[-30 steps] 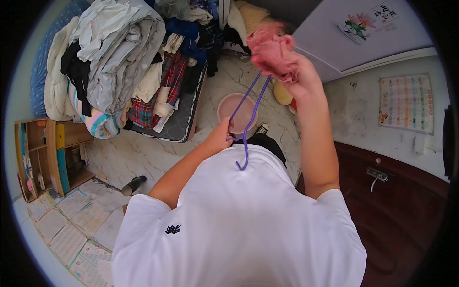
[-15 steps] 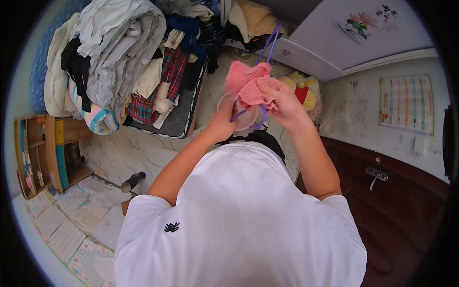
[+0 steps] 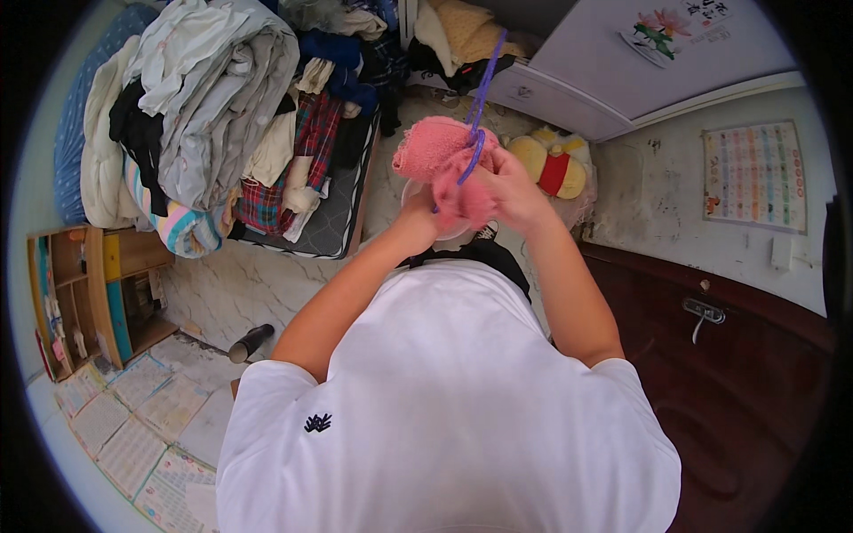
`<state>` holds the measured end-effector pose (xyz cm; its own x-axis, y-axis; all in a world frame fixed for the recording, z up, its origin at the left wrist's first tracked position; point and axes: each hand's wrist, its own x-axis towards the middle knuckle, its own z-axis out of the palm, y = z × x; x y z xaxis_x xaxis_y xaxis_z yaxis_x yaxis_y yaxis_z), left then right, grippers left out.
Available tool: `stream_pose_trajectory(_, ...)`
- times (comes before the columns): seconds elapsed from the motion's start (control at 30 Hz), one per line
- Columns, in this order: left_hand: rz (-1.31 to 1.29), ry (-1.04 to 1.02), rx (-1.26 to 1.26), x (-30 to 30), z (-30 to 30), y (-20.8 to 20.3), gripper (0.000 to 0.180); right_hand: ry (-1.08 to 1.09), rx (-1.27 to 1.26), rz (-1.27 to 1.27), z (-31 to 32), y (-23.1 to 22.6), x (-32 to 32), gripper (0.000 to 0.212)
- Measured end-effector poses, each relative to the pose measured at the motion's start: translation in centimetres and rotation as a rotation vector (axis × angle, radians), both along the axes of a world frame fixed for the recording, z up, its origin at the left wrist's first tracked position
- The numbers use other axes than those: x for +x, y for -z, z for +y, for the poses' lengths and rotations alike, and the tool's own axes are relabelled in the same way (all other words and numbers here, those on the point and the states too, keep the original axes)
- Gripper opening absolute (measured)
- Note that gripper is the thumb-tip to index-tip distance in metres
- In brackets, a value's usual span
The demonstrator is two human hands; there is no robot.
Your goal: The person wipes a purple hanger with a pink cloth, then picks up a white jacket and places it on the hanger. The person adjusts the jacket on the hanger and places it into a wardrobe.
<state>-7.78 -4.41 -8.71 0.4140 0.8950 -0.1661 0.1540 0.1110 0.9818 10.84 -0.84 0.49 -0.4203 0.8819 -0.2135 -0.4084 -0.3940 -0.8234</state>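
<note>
A fluffy pink cloth [image 3: 432,147] is bunched in front of my body between my two hands. My right hand [image 3: 517,194] is closed on its right side, with the fingertips partly hidden behind the folds. Below the cloth, my left hand [image 3: 416,226] grips a clear round plastic container [image 3: 455,234], mostly covered by the cloth. A purple cord [image 3: 484,84] stretches up and away from the bundle and crosses the front of the cloth near my right fingers. Its far end lies over the cabinet area.
A bed [image 3: 315,233] heaped with clothes and bedding is at the left. A yellow plush toy [image 3: 533,164] in red lies beyond my right hand. A white cabinet [image 3: 586,53] stands far right, a dark red door [image 3: 702,400] nearer. Low left are a wooden shelf [image 3: 93,298] and black cylinder [image 3: 251,342].
The pink cloth has shifted slightly left and now covers more of the clear container. My right hand has moved a little left and down, and the cord now lies across the cloth.
</note>
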Motion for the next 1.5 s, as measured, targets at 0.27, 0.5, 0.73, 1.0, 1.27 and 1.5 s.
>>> stream_pose_trajectory(0.27,0.16,0.186,0.136,-3.7,2.1,-1.6,0.048,0.083,0.143,-0.36,0.2,-0.7,-1.4,0.036)
stream_pose_trajectory(0.5,0.0,0.024,-0.404,-3.8,1.9,-12.4,0.05,0.065,0.865,-1.217,-1.2,-1.9,-0.5,0.037)
stream_pose_trajectory(0.73,-0.235,-0.38,-0.274,-0.8,-1.3,-9.4,0.039,0.289,1.151,-1.374,-1.9,-0.4,-0.9,0.041)
stream_pose_trajectory(1.0,-0.491,-0.42,-0.319,-4.5,-1.3,-10.6,0.044,0.425,1.197,-1.716,-2.8,3.4,5.4,0.032)
stream_pose_trajectory(1.27,-0.347,-0.369,-0.334,-0.3,-1.5,-9.5,0.04,0.46,1.249,-1.445,-2.8,1.2,-1.3,0.032)
stream_pose_trajectory(1.5,-0.429,-0.411,-0.408,-7.8,-0.9,-12.3,0.046,0.425,1.343,-1.601,-4.0,2.1,7.3,0.034)
